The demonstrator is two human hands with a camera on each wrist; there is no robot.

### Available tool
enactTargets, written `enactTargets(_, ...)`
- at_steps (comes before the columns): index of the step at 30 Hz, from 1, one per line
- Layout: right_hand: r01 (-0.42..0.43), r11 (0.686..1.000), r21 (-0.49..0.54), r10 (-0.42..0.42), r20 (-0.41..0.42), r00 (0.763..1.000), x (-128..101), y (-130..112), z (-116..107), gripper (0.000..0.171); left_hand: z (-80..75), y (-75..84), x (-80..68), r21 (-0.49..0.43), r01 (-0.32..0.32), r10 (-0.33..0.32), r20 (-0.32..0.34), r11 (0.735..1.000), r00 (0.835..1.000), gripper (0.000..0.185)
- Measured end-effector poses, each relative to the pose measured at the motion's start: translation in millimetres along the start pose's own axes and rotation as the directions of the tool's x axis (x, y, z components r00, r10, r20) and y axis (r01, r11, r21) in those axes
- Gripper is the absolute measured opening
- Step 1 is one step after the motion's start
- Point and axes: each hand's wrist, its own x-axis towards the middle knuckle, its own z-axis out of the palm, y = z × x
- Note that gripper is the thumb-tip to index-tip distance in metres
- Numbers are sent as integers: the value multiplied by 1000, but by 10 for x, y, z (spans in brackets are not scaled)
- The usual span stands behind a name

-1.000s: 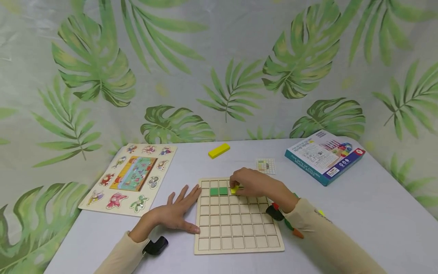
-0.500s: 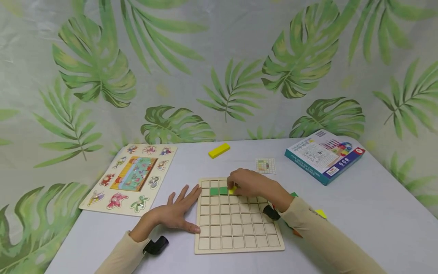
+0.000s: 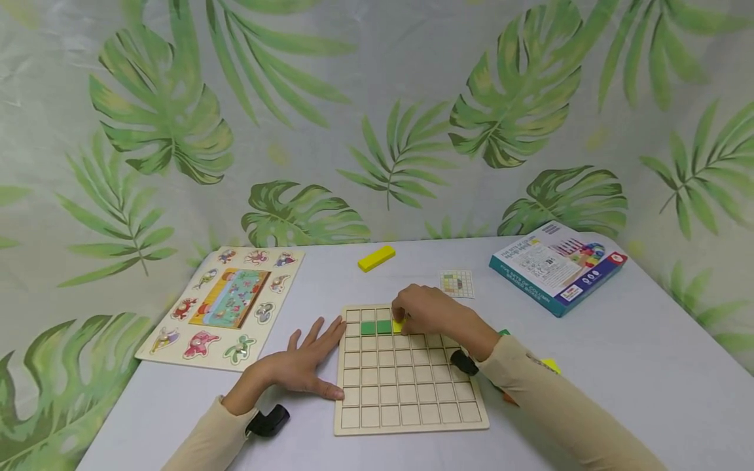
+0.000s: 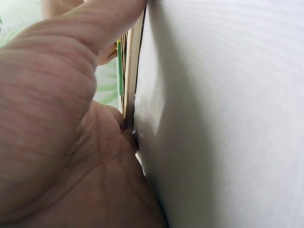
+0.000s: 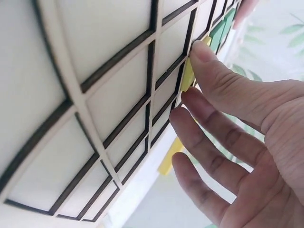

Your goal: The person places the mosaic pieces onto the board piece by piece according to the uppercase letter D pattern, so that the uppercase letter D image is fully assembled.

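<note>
Pressing a small yellow tile (image 3: 398,325) into the second row of the wooden grid board (image 3: 406,392), the right hand (image 3: 432,313) sat at the centre of the frame, its index fingertip on the tile and the other fingers straight and spread. Just left of that tile lay two green tiles (image 3: 376,328). At lower left, the left hand (image 3: 300,366) lay flat, fingers extended, touching the board's left edge on the table (image 3: 618,366).

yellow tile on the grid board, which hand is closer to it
Right. The right hand has its fingertips on the yellow tile, beside the green tiles. The left hand lies flat at the grid board's left edge.
</note>
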Motion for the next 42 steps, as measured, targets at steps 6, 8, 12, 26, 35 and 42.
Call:
enactTargets(6,-52,997,60,51,12,999,29,26,4,12,-17,22,-11,-2,0,0,4,1000,1000,121)
enactTargets(8,-59,995,84,58,17,998,31,42,10,12,-17,25,-12,-2,-1,1,4,1000,1000,121)
enactTargets(12,-42,992,116,40,18,999,15,60,22,17,-8,25,-12,-3,1,-1,7,1000,1000,121)
enactTargets(26,-10,992,124,8,13,1000,-23,32,31,14,6,-1,-1,-10,11,-11,6,1000,1000,121)
enactTargets(35,49,991,125,-51,13,999,-34,27,9,17,10,-8,-8,-15,11,-11,6,1000,1000,122)
enactTargets(42,22,993,113,-22,1,1000,29,20,21,25,7,-10,3,-8,9,-9,9,1000,1000,122)
